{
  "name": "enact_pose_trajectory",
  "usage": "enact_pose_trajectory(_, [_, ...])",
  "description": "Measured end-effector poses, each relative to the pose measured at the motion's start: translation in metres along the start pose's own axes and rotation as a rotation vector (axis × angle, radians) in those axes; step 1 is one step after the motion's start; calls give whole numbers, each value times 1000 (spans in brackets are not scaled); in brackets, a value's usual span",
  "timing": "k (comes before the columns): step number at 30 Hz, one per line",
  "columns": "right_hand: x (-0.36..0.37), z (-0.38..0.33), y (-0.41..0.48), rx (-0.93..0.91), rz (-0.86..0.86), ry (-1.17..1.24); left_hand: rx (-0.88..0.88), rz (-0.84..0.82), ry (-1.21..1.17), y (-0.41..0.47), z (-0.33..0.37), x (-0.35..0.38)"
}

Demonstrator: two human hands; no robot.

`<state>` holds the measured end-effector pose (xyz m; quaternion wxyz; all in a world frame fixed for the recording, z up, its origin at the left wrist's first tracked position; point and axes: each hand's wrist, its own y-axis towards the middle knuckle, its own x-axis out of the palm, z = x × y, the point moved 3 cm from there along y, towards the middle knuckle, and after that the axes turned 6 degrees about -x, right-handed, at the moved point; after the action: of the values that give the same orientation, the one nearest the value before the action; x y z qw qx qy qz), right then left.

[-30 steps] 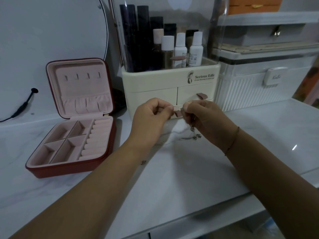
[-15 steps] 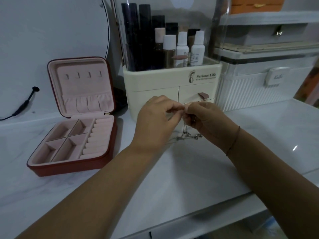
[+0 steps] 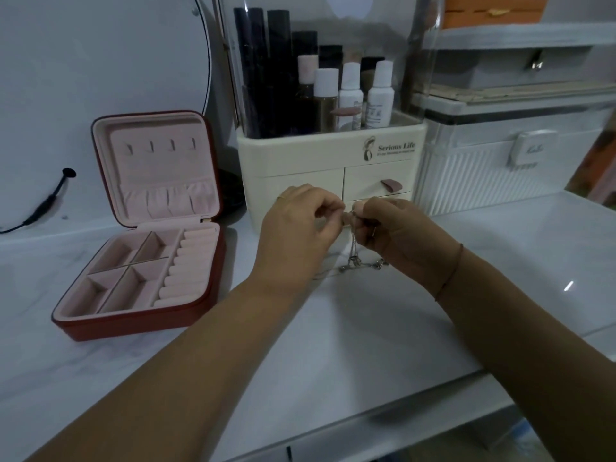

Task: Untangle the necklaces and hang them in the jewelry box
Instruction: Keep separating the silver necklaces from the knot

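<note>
Over the marble counter point(image 3: 333, 345) I see left hand point(image 3: 296, 235) and right hand point(image 3: 400, 238) nearly touching, both pinching the tangled necklaces point(image 3: 355, 258), chains dangling below. The jewelry box point(image 3: 133, 323) sits open at left, well apart. A cream organizer point(image 3: 300, 161) stands just behind the hands.

necklaces point(image 3: 355, 258) partly hidden between hands point(image 3: 353, 225)

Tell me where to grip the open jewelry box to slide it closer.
Grip the jewelry box by its low red base, coming from the near front edge. The base lies flat on the counter; the lid stands open on its hinge and would likely swing if pulled.
</note>
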<state>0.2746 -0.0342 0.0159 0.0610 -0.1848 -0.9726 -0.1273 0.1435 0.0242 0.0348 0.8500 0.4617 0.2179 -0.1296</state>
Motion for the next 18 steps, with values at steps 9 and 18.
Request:
enact_pose_trajectory(9, [0, 1, 1, 5, 14, 22, 110, -51, 22, 1, 4, -2])
enact_pose_trajectory(18, [0, -1, -1, -10, -17, -150, 314, 17, 237, 0, 10, 1])
